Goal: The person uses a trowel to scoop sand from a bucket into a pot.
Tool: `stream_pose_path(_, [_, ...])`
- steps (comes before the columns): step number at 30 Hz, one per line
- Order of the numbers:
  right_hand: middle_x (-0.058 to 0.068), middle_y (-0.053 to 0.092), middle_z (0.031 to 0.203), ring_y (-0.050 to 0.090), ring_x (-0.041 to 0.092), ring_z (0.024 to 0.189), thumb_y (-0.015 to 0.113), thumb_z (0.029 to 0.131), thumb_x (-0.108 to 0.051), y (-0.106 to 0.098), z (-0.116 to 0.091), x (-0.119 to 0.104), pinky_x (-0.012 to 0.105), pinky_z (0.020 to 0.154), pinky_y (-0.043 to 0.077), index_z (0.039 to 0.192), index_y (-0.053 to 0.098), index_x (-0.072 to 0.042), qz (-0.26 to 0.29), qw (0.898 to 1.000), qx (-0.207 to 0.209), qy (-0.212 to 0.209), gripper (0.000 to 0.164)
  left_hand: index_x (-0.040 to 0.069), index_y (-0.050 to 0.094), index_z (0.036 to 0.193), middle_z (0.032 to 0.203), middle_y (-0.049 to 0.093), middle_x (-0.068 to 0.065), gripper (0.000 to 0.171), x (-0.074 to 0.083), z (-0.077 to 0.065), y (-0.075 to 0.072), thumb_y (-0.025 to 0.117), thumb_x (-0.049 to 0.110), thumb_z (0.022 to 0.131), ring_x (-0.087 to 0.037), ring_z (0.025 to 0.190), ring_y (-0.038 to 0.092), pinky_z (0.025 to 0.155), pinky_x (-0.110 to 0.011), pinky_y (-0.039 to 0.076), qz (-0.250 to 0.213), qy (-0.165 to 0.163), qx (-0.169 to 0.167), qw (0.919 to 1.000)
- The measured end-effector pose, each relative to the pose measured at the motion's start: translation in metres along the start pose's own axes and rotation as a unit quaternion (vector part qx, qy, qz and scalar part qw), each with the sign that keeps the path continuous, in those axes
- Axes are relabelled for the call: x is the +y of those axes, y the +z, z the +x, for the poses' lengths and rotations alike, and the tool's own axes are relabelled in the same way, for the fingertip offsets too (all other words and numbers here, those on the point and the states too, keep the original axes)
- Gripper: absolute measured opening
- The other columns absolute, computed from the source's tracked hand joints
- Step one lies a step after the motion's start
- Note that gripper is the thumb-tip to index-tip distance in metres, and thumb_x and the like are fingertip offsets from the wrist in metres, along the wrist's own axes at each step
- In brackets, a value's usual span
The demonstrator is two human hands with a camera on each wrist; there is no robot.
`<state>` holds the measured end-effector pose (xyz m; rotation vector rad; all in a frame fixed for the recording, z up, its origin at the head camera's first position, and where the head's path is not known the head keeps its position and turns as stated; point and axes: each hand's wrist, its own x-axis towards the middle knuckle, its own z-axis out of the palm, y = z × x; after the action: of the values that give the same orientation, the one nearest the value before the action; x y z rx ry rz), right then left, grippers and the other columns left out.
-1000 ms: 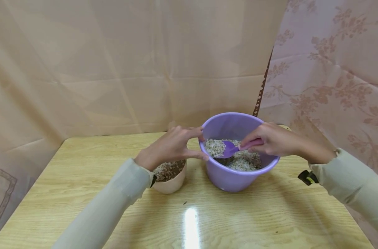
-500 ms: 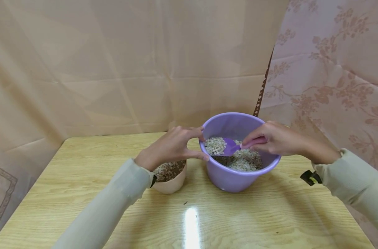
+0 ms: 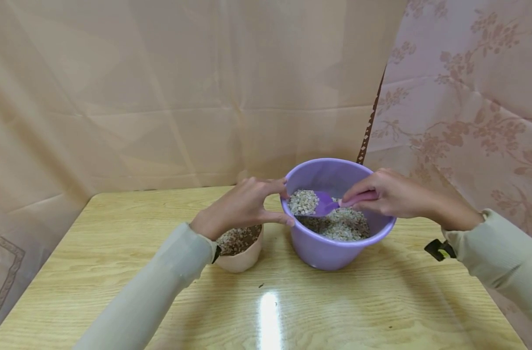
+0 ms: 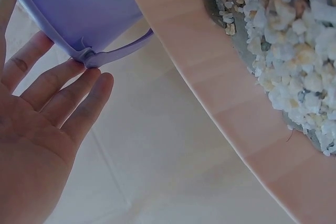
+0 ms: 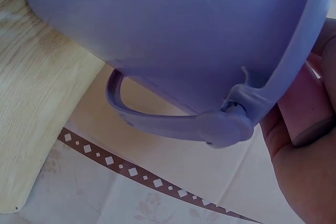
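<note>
A light purple bucket (image 3: 325,255) holding pale gravel (image 3: 342,226) stands on the table. My right hand (image 3: 388,194) grips the pink handle (image 5: 307,103) of a purple trowel (image 3: 325,202); its blade, heaped with gravel, is above the gravel in the bucket, near the left wall. At the bucket's left rim, my left hand (image 3: 244,204) has thumb and fingers spread around the edge. Its other fingers (image 4: 86,103) lie by the handle joint. Below the left wrist stands a peach pot (image 3: 241,260) with gravel (image 4: 299,45) over darker material; my forearm partly covers it.
The wooden table (image 3: 130,233) bears a few small dark specks. A beige curtain (image 3: 161,97) hangs behind it, and a floral cloth (image 3: 471,97) at the right. The bucket's carrying handle (image 5: 163,124) hangs down outside the wall.
The loaded trowel has risen slightly inside the bucket, and the right hand has shifted a little to the right. The left hand, bucket and pot have stayed in place.
</note>
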<state>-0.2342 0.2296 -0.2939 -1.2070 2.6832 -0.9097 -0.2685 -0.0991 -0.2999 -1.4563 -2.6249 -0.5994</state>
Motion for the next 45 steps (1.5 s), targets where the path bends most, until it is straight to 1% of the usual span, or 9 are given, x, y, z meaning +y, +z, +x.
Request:
stream_pose_path(5, [0.008, 0.076, 0.1, 0.072, 0.009, 0.089, 0.073, 0.083, 0.009, -0.001, -0.002, -0.002, 0.023, 0.073, 0.055, 0.106, 0.075, 0.0, 0.011, 1.0, 0.002, -0.002, 0.025, 0.02, 0.069, 0.104, 0.137, 0.061, -0.002, 0.045, 0.0, 0.001, 0.0, 0.077, 0.056, 0.078, -0.014, 0.095, 0.068, 0.086, -0.046, 0.031, 0.0, 0.0, -0.002, 1.0])
stream_pose_path(8, [0.01, 0.076, 0.1, 0.072, 0.009, 0.09, 0.073, 0.083, 0.009, -0.002, -0.002, -0.002, 0.023, 0.073, 0.055, 0.106, 0.074, 0.001, 0.021, 1.0, 0.005, -0.015, 0.025, 0.021, 0.069, 0.104, 0.135, 0.063, -0.001, 0.045, 0.0, 0.0, 0.0, 0.077, 0.057, 0.078, -0.015, 0.098, 0.068, 0.086, -0.045, 0.031, 0.0, -0.001, -0.001, 1.0])
stream_pose_path(13, [0.009, 0.076, 0.098, 0.072, 0.008, 0.088, 0.073, 0.081, 0.012, -0.003, -0.002, -0.001, 0.023, 0.071, 0.055, 0.105, 0.074, 0.002, 0.017, 0.999, 0.012, -0.027, 0.026, 0.021, 0.069, 0.104, 0.128, 0.068, 0.002, 0.044, -0.001, 0.001, 0.001, 0.077, 0.056, 0.078, -0.01, 0.089, 0.065, 0.084, -0.044, 0.031, -0.001, 0.004, 0.001, 1.0])
stream_pose_path(20, [0.01, 0.076, 0.097, 0.072, 0.007, 0.087, 0.073, 0.078, 0.016, -0.005, -0.003, -0.002, 0.023, 0.07, 0.055, 0.105, 0.074, 0.002, 0.012, 0.999, 0.018, -0.032, 0.03, 0.021, 0.068, 0.103, 0.129, 0.067, 0.001, 0.043, 0.0, 0.001, 0.0, 0.077, 0.055, 0.078, -0.009, 0.077, 0.06, 0.085, -0.046, 0.033, -0.002, 0.004, -0.001, 1.0])
stream_pose_path(24, [0.009, 0.076, 0.098, 0.072, 0.007, 0.087, 0.072, 0.079, 0.015, -0.006, -0.004, -0.004, 0.024, 0.07, 0.056, 0.106, 0.074, 0.002, 0.014, 0.999, 0.02, -0.027, 0.03, 0.021, 0.068, 0.103, 0.133, 0.064, -0.002, 0.044, 0.0, 0.0, 0.0, 0.078, 0.055, 0.078, -0.015, 0.093, 0.067, 0.087, -0.046, 0.033, 0.0, -0.002, -0.002, 1.0])
stream_pose_path(27, [0.009, 0.076, 0.098, 0.072, 0.006, 0.088, 0.073, 0.08, 0.014, -0.008, -0.004, -0.005, 0.024, 0.07, 0.056, 0.107, 0.073, 0.002, 0.016, 0.999, 0.022, -0.027, 0.029, 0.021, 0.069, 0.104, 0.135, 0.063, -0.003, 0.044, 0.001, 0.0, 0.0, 0.079, 0.055, 0.078, -0.021, 0.106, 0.067, 0.089, -0.047, 0.032, 0.001, -0.004, -0.002, 1.0])
stream_pose_path(35, [0.005, 0.076, 0.098, 0.072, 0.006, 0.088, 0.072, 0.077, 0.019, -0.012, -0.006, -0.008, 0.026, 0.069, 0.056, 0.107, 0.074, 0.002, 0.022, 0.998, 0.039, -0.044, 0.035, 0.021, 0.07, 0.107, 0.134, 0.064, -0.003, 0.045, 0.001, 0.0, -0.001, 0.078, 0.055, 0.078, -0.02, 0.106, 0.067, 0.089, -0.046, 0.032, -0.002, -0.005, -0.003, 1.0])
stream_pose_path(41, [0.002, 0.077, 0.096, 0.071, 0.003, 0.084, 0.074, 0.076, 0.018, -0.014, -0.008, -0.009, 0.023, 0.065, 0.055, 0.106, 0.075, -0.001, -0.002, 0.997, 0.053, -0.051, 0.035, 0.02, 0.07, 0.108, 0.128, 0.067, 0.0, 0.046, 0.001, 0.0, -0.001, 0.078, 0.055, 0.079, -0.018, 0.105, 0.067, 0.088, -0.045, 0.032, -0.005, -0.002, -0.003, 1.0])
stream_pose_path(45, [0.003, 0.077, 0.095, 0.071, 0.003, 0.083, 0.075, 0.074, 0.019, -0.015, -0.009, -0.009, 0.023, 0.063, 0.055, 0.105, 0.075, 0.001, -0.01, 0.997, 0.058, -0.058, 0.037, 0.02, 0.07, 0.108, 0.124, 0.07, 0.003, 0.046, 0.001, 0.001, -0.001, 0.077, 0.055, 0.079, -0.015, 0.103, 0.067, 0.088, -0.045, 0.032, -0.007, 0.002, -0.004, 1.0])
